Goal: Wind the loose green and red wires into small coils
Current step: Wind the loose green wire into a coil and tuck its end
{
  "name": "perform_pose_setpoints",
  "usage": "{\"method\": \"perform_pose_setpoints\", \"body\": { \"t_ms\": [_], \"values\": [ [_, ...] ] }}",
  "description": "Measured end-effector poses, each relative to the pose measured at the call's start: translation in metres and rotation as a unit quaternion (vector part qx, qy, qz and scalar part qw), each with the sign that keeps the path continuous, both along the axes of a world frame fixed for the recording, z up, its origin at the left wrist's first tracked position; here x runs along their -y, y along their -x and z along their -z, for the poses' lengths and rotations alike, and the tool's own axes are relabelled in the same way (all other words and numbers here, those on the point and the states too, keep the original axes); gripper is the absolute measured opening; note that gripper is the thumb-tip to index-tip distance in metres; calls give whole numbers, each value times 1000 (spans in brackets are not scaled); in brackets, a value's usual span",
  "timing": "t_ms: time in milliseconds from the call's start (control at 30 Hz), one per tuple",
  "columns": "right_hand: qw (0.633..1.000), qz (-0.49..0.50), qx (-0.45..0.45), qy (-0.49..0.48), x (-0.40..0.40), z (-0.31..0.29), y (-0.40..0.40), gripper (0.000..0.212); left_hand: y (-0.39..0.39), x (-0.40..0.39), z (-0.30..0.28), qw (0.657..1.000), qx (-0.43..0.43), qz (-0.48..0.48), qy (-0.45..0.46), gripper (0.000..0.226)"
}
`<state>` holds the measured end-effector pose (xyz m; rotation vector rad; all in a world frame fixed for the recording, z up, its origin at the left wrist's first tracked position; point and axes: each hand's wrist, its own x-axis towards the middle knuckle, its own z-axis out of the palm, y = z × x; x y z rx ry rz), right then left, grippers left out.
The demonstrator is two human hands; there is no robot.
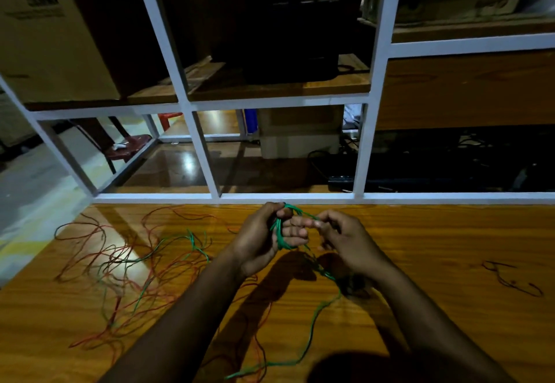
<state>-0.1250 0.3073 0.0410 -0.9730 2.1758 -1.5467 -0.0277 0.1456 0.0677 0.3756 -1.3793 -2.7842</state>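
Green wire (pixel 281 234) loops glossily around left hand (pixel 264 241) fingers (pixel 295 232).

The table (pixel 420 247) filling the lower half of the frame is orange-brown wood with a clear grain, varnished to a high gloss that mirrors a bright light at lower left. The green wire (pixel 313 322) at bottom centre and the red wires (pixel 90 241) at left have smooth, plastic-looking coats with a slight sheen. The shelf frame (pixel 204 154) across the middle is painted white, smooth and matt. At upper left a box (pixel 45 37) looks like dull brown cardboard. The lower shelf board (pixel 180 163) at centre left is dark, polished wood.
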Motion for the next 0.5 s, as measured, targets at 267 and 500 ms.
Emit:
{"method": "perform_pose_setpoints", "body": {
  "t_ms": [267,500],
  "values": [
    [992,50,-41,109,5,-1,17,15,-7,-11,-11,982,-89,147,-77,30],
    [995,-55,78,4,12,8,-24,28,2,-12,-33,983,-168,77,-7,35]
  ]
}}
